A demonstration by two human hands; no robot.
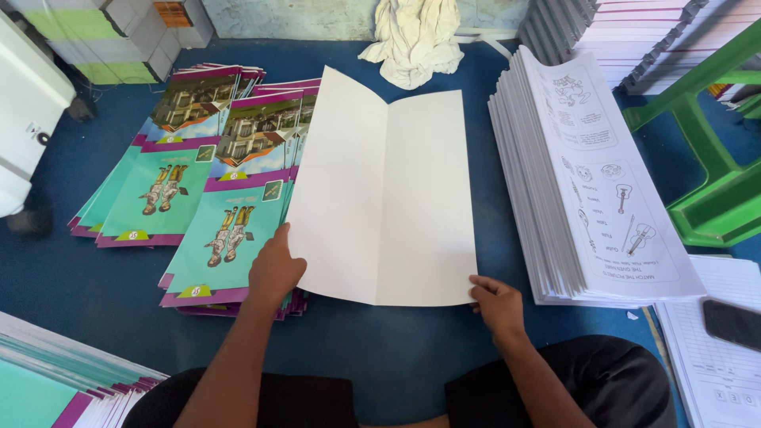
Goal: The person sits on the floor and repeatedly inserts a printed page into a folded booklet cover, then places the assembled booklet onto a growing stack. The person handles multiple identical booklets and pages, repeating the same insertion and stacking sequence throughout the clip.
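Two hands on one blank white folded sheet (pixel 384 194), lying open on the blue floor (pixel 63 277). Left hand (pixel 273 269) pinches its left edge; right hand (pixel 495 299) fingers grip its lower right corner. Teal-and-purple covers (pixel 230 214) stacked at left; tall pile of printed white pages (pixel 587 182) at right.

Open blue floor (pixel 380 349) lay near the knees. Cover stacks (pixel 230 206) blocked the left; the page stack (pixel 587 182) blocked the right.

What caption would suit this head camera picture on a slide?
Both hands, left hand and right hand, hold an opened blank white cover sheet between colourful covers and printed page stacks.
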